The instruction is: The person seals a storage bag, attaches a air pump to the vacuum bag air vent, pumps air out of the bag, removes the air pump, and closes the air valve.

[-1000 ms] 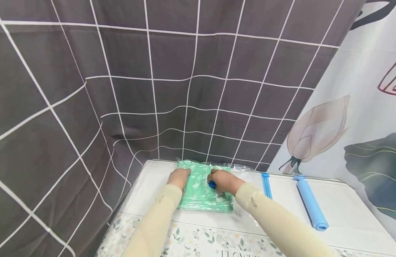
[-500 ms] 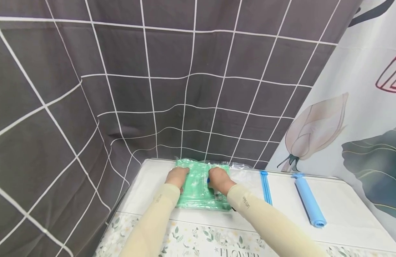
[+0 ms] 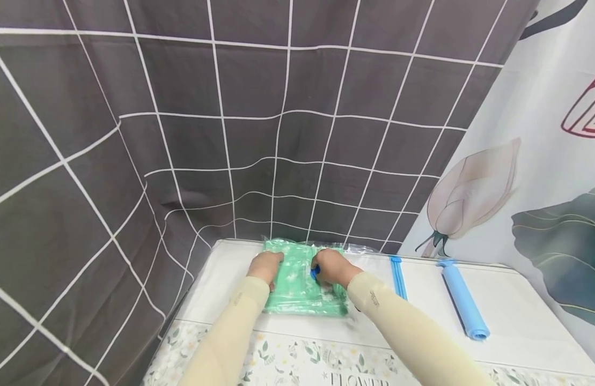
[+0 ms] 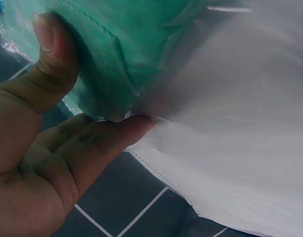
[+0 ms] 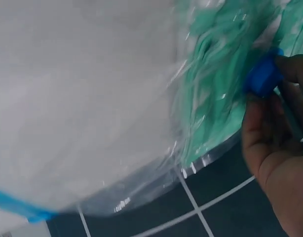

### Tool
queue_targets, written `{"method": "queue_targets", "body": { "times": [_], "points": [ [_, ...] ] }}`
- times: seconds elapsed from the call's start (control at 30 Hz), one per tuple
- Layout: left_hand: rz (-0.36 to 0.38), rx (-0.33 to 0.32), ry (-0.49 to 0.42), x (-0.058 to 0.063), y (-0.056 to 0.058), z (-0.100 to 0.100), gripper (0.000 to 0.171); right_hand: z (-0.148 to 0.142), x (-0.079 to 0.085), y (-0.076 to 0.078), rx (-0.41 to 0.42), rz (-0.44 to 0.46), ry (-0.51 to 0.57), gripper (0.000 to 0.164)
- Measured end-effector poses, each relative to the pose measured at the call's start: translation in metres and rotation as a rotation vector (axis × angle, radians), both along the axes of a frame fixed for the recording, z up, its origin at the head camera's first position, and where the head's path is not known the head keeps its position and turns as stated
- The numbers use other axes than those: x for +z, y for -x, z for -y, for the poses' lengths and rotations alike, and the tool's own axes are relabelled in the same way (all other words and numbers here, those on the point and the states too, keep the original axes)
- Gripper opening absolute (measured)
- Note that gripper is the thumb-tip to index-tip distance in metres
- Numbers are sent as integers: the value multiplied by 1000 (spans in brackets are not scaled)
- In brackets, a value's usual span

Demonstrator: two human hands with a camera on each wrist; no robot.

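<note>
A clear plastic storage bag (image 3: 374, 268) lies on the white tabletop, with green folded cloth (image 3: 294, 279) inside its left part. My left hand (image 3: 265, 268) rests on the bag's left edge; in the left wrist view its thumb (image 4: 55, 59) lies against the green part and the fingers (image 4: 107, 143) are nearly straight along the edge. My right hand (image 3: 333, 268) pinches a round blue valve cap (image 5: 264, 74) over the green cloth, between thumb and fingers. The valve under the cap is hidden by the hand.
A blue zip strip (image 3: 398, 277) runs along the bag's right end. Further right lies a light blue hand pump (image 3: 463, 300). A floral cloth (image 3: 278, 356) covers the near side of the table. Dark grid-patterned curtain (image 3: 258, 134) hangs behind and to the left.
My right hand shifts slightly left, then turns a little at the blue cap. The left hand stays on the bag's left edge. The head view drifts slightly.
</note>
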State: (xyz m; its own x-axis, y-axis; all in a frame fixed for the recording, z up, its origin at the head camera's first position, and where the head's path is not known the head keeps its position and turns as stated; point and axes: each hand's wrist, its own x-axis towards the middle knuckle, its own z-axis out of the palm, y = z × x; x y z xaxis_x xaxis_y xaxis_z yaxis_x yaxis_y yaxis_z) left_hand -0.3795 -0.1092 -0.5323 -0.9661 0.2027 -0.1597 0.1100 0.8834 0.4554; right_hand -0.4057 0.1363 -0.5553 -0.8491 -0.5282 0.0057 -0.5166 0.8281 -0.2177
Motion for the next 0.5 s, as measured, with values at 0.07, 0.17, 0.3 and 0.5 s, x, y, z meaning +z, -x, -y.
{"method": "queue_targets", "body": {
  "times": [0.07, 0.17, 0.3, 0.5],
  "points": [
    [24, 8, -14, 3, 2, 0, 63, -3, -22, 17, -79, 1, 24, 19],
    [0, -19, 4, -12, 15, 2, 60, 2, -31, 26, -251, 35, 44, 17],
    [-27, -40, 30, -3, 9, 2, 65, 9, -23, 17, -301, 25, -14, 18],
    [-27, -14, 18, 26, -18, -4, 65, 18, 45, -38, -44, -3, -173, 35]
  ]
}}
